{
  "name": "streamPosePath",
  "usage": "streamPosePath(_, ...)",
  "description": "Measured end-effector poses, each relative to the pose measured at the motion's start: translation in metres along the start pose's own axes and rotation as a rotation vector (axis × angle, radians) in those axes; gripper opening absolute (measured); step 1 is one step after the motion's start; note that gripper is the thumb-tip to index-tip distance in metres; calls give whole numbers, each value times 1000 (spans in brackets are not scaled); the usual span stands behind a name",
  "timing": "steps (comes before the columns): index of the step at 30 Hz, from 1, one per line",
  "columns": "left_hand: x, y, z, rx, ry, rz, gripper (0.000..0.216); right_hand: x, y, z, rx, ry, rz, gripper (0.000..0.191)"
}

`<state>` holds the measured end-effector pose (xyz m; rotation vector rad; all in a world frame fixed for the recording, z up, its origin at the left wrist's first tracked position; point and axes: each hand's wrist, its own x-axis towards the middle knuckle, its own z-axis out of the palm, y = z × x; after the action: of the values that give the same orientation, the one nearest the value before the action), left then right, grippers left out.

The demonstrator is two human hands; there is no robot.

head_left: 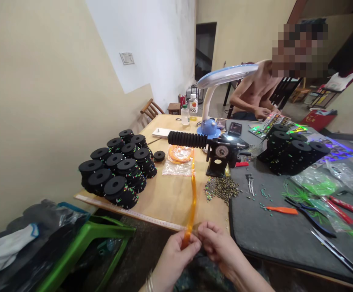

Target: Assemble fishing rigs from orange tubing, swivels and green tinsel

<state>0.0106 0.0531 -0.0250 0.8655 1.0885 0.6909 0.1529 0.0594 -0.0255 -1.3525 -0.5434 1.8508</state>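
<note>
My left hand [173, 253] and my right hand [217, 243] meet at the near edge of the wooden table [167, 194], both pinched on an orange strand [191, 202]. The strand runs from my fingers up the table to an orange coil in a clear bag [180, 156]. Just beyond the bag stands a black winding device [220, 154] with a ribbed foam roller [187, 139] sticking out to the left.
Stacks of black foam spools [118, 170] stand at left, more [292, 154] at right on a grey mat [279, 227]. Beads [221, 188], pliers [307, 211], scissors, green strands and a blue desk lamp [215, 97] lie about. A person sits across. A green stool [85, 243] stands near left.
</note>
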Motion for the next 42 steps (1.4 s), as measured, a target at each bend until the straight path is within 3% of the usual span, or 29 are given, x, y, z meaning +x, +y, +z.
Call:
streamPosePath(17,3,-6,-4,30,-26,32,39,2,-2,-4,216,-103,58,35)
streamPosePath(25,3,-9,-3,-3,-4,10,44,1,3,-2,160,-113,3,36)
streamPosePath(32,2,-8,-1,-3,-9,17,47,-1,6,-4,219,-107,10,26)
streamPosePath(42,3,-8,-2,16,-39,44,44,6,8,-4,147,-109,-12,47)
